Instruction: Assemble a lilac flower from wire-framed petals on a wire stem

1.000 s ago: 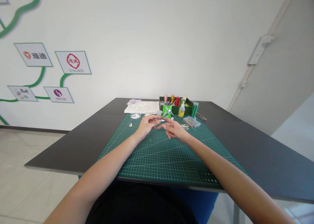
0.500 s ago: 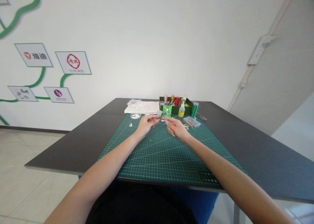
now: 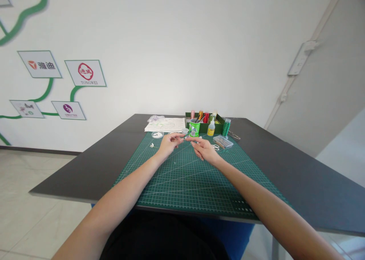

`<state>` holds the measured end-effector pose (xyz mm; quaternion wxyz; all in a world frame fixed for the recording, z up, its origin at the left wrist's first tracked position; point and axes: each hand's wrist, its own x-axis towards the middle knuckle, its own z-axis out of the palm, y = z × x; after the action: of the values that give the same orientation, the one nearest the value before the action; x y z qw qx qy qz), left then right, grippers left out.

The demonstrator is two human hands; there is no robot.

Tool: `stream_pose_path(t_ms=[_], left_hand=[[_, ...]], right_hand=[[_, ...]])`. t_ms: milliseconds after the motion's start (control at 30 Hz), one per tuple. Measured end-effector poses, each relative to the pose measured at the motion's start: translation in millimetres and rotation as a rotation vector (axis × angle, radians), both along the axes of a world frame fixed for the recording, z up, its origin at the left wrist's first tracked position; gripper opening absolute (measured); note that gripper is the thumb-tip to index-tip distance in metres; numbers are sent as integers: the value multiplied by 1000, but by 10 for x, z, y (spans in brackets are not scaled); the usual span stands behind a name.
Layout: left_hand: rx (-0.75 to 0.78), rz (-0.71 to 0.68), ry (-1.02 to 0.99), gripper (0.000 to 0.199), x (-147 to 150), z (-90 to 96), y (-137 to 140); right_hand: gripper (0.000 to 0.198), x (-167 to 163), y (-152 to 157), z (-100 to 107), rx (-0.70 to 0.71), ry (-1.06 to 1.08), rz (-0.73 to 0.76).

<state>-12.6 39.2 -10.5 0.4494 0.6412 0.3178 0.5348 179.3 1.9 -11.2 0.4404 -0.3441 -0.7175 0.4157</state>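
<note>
My left hand (image 3: 170, 143) is closed in a pinch above the cutting mat (image 3: 182, 176), its fingertips pointing right. My right hand (image 3: 205, 149) faces it with the index finger reaching to the left fingertips, thumb just below and the other fingers curled. Something small and thin, partly dark green, shows at the meeting fingertips; it is too small to name. Behind the hands stands a bright green tub (image 3: 194, 128) holding thin tools. White-handled scissors (image 3: 215, 147) lie beside my right hand. A small white flower-like piece (image 3: 152, 145) rests left of my left hand.
At the back are a stack of white sheets (image 3: 168, 124), a round dish (image 3: 157, 134) and a dark green box (image 3: 219, 128) of coloured spools. A glue bottle (image 3: 211, 128), a green glitter tube (image 3: 226, 127), a clear plastic case (image 3: 222, 141) and pliers (image 3: 235, 136) stand or lie to the right.
My right index finger has shifted slightly left along the fingertips of my left hand. The left hand stays nearly still.
</note>
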Motion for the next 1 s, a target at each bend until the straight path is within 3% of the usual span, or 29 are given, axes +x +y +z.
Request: stream_pose_path(t_ms=[367,633,800,1000], left_hand=[[114,28,152,27,-56,-63,125],[283,139,328,18,-85,-65,117],[436,187,495,16,-108,-40,79],[516,172,711,18,-121,-12,16]], right_hand=[[49,-4,-34,36,-6,-43,-29],[47,-6,-25,40,1,-64,-33],[47,-7,-51,70,2,-104,-26],[47,-5,-102,130,-11,-111,-10]])
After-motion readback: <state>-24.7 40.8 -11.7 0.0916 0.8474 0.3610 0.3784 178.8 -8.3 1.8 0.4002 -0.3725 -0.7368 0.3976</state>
